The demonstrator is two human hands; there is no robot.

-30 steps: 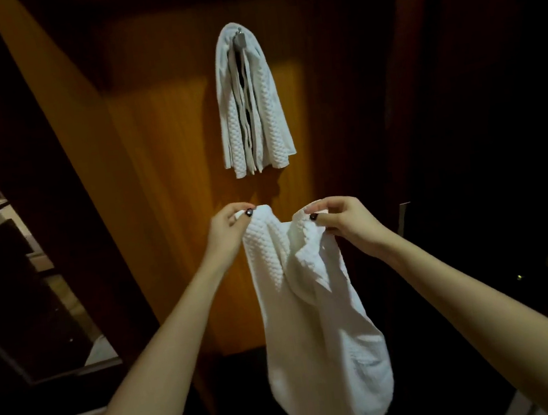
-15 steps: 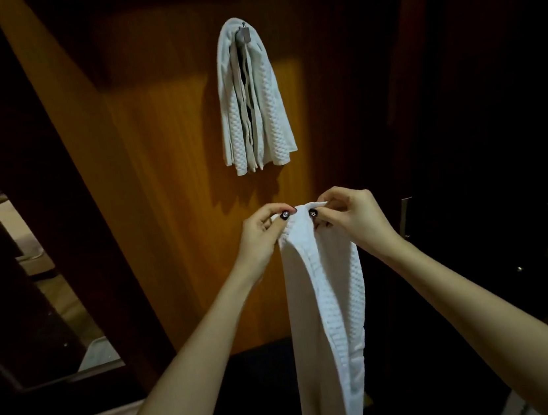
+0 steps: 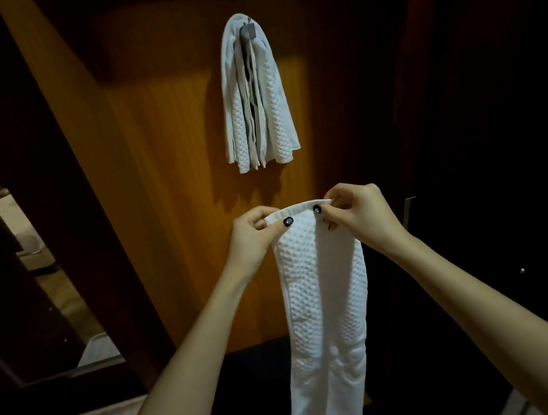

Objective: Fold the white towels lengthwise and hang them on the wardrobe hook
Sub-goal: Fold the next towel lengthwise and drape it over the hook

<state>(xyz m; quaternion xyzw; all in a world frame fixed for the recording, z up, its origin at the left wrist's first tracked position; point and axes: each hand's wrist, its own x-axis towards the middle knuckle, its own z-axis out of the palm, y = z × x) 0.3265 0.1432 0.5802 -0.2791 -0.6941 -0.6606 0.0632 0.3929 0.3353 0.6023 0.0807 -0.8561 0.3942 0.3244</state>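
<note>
The person is holding a white towel (image 3: 326,304) straight below the hook (image 3: 250,31), the left hand (image 3: 251,234) and right hand (image 3: 360,217) each pinching a top corner — the rest is hanging down as a narrow strip. The lengthwise fold is looking finished, so hanging is likely coming next. Other towels (image 3: 257,112) are already draping from the hook; the next move is probably calling for raising the strip and laying it over the hook without the fold opening.

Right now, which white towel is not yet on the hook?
The long folded towel, pinched at its top by the left hand and right hand; the other towels hang from the hook.
</note>
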